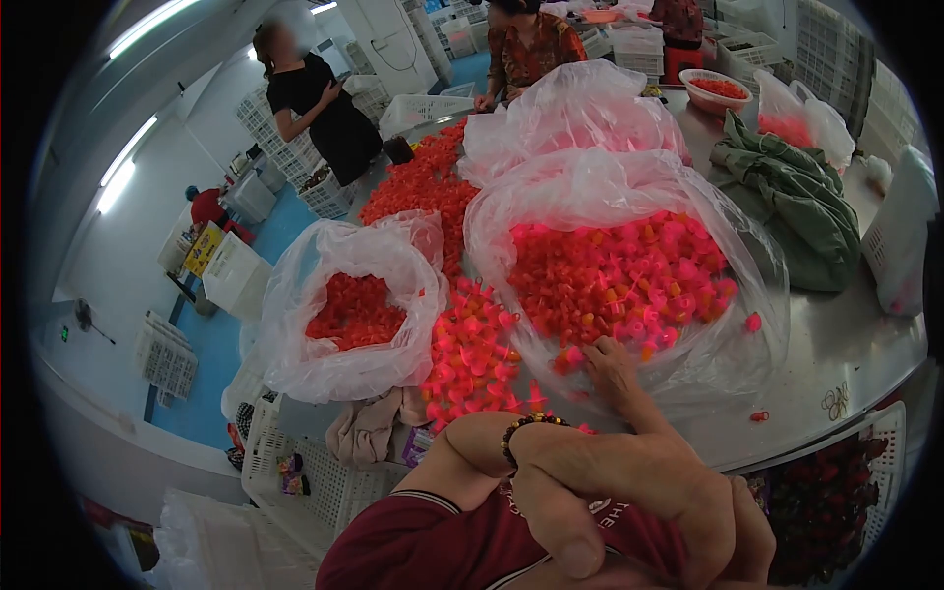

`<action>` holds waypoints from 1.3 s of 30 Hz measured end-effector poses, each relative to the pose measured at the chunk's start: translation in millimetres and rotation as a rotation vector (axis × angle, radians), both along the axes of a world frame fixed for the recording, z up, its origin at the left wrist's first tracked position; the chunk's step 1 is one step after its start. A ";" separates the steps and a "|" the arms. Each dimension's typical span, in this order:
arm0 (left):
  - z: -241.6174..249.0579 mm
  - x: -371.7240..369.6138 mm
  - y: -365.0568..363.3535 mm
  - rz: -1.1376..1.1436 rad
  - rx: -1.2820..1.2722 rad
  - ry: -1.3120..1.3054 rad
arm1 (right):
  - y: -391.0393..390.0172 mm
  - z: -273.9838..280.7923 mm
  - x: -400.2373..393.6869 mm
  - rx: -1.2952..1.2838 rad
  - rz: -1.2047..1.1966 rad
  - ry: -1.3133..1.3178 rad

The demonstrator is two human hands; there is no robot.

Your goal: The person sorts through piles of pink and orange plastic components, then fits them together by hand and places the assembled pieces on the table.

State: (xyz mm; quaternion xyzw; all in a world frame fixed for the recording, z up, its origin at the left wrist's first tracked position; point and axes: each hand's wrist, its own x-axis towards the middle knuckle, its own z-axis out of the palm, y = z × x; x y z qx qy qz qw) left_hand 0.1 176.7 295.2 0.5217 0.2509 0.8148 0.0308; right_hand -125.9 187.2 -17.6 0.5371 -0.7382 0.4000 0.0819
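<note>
My right hand [612,368] reaches to the near edge of a big clear plastic bag [757,265]. Its fingers are bent and closed at a small red plastic piece [568,360]; the fingertips are partly hidden. Inside that bag lies a heap of small red and pink plastic pieces [619,275], some with orange parts. Close to the camera, my left hand [639,482], with a beaded bracelet [526,425] at the wrist, crosses in front of my right forearm. Its thumb hangs apart from the curved fingers, and I see nothing held there. More pink pieces [472,344] lie loose on the table.
A smaller plastic bag [285,334] of red pieces stands left on the metal table [816,364]. A green cloth [787,206] and a white basket [900,236] are at the right. Crates [339,487] sit below the table edge. Other people stand beyond the table.
</note>
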 end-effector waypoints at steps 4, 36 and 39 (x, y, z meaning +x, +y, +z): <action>-1.1 1.2 1.3 -0.005 0.010 -0.004 | -0.8 -2.4 -1.2 0.007 -0.005 0.011; 3.1 -9.7 -2.4 -0.047 0.142 0.002 | -0.6 -3.8 -2.2 0.016 -0.008 0.013; -13.6 -11.7 6.6 -0.013 0.198 0.044 | 0.1 13.7 2.5 0.031 -0.017 0.000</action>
